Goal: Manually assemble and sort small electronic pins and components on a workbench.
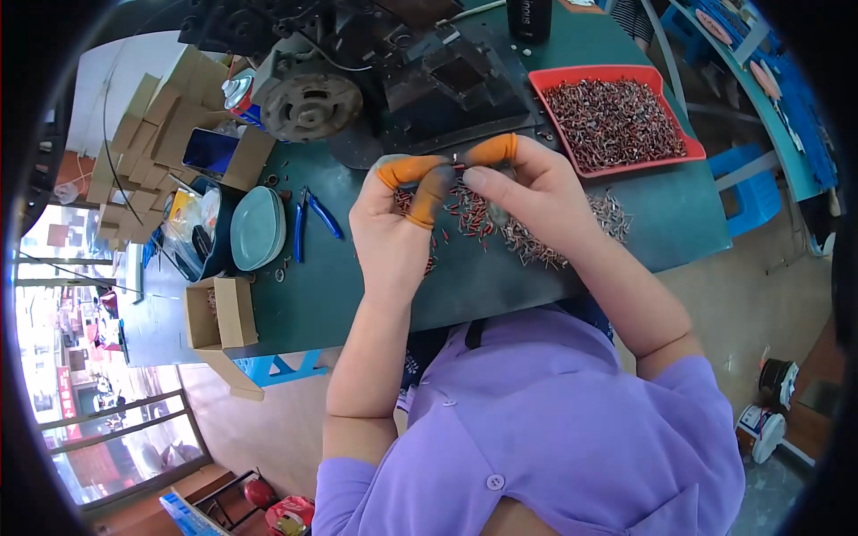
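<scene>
My left hand [398, 214] and my right hand [532, 192] meet above a green table [357, 286], both wearing orange finger cots. Between the fingertips of both hands sits a tiny red-tipped metal part [458, 166]. Under the hands lies a loose pile of small red and metal parts [527, 237]. A red tray [675, 147] full of the same small parts stands to the right, just past my right hand.
A dark metal press machine [393, 71] with a round wheel [310, 105] stands at the table's far side. Blue-handled pliers [308, 219], teal plates [257, 228], an open cardboard box [219, 313] and flat cardboard pieces [152, 134] sit left. A blue stool [746, 192] is right.
</scene>
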`<state>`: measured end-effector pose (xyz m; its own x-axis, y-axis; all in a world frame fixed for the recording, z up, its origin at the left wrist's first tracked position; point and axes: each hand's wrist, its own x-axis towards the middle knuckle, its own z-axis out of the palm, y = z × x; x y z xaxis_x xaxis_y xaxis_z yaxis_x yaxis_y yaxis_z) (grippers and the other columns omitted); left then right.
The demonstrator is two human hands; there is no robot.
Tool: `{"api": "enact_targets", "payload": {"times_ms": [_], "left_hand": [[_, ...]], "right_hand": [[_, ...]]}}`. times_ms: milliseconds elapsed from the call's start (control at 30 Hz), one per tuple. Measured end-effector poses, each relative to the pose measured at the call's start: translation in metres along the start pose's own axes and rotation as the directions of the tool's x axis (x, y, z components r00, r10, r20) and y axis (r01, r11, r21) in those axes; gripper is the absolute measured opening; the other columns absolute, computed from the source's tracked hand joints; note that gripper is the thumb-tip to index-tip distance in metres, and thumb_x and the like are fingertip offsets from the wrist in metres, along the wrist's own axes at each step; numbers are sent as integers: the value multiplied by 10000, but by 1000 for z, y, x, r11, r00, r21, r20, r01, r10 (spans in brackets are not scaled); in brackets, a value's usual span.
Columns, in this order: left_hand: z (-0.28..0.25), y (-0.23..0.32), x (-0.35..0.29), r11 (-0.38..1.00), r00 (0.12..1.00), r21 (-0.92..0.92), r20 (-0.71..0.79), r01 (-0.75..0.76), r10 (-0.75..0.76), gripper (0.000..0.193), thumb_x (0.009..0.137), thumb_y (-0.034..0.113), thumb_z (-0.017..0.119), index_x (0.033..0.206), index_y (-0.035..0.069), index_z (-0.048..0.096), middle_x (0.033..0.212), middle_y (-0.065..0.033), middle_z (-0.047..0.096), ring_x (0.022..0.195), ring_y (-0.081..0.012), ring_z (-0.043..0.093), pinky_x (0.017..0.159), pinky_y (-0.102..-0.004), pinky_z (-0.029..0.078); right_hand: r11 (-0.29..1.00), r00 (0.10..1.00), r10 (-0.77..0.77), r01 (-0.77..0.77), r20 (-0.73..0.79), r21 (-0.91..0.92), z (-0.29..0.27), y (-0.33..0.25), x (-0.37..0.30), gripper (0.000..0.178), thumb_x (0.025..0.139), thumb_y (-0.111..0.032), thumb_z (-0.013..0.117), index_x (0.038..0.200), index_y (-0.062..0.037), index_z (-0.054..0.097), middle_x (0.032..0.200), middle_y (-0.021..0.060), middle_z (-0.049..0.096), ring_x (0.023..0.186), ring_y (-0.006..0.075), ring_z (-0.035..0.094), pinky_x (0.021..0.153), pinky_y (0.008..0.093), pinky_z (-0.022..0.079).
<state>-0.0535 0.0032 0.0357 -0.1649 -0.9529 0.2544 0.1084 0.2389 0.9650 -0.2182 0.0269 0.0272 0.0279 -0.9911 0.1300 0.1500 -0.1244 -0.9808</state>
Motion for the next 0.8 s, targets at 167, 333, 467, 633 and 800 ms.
{"api": "enact_targets", "payload": {"times_ms": [167, 333, 467, 633, 800], "left_hand": [[0, -5, -7, 955, 981, 232, -18, -183, 192, 147, 819, 6, 715, 961, 37, 690, 919, -14, 604, 872, -118, 541, 775, -227, 429], [-4, 0, -9, 939, 976, 268, 16, -215, 219, 182, 805, 3, 720, 981, 40, 691, 937, -27, 589, 887, -144, 539, 783, -238, 428], [-6, -6, -9, 942, 973, 246, 20, -227, 229, 199, 799, -1, 721, 989, 40, 679, 951, -36, 581, 878, -147, 543, 780, -241, 429], [-2, -4, -11, 964, 992, 241, -33, -114, 126, 177, 787, 5, 731, 949, 37, 666, 943, -41, 583, 851, -147, 550, 778, -244, 429], [-4, -4, -14, 952, 998, 299, 8, -64, 65, 146, 789, 45, 732, 910, 34, 652, 868, -35, 607, 836, -143, 554, 775, -260, 430]], "right_hand": [[993, 999, -37, 32, -40, -118, 5, -3, -9, 194, 902, -77, 664, 1074, 4, 624, 968, 2, 644, 859, 45, 583, 751, 210, 493], [1000, 1000, 6, -7, -24, -30, 6, -3, -9, 186, 909, -83, 654, 1074, 0, 627, 958, 5, 648, 845, 48, 585, 740, 205, 490], [976, 988, 155, -156, 18, 150, 1, -9, -8, 196, 905, -94, 658, 1081, -13, 633, 932, 0, 647, 810, 38, 583, 702, 189, 478], [982, 997, 82, -79, -10, 171, 5, 2, -10, 166, 901, -97, 663, 1045, -19, 636, 894, -16, 644, 730, 34, 565, 618, 200, 467], [696, 849, -527, 450, 28, -560, 2, 1, -12, 121, 810, -66, 731, 873, -28, 634, 807, 36, 628, 654, 101, 571, 561, 231, 436]]}}
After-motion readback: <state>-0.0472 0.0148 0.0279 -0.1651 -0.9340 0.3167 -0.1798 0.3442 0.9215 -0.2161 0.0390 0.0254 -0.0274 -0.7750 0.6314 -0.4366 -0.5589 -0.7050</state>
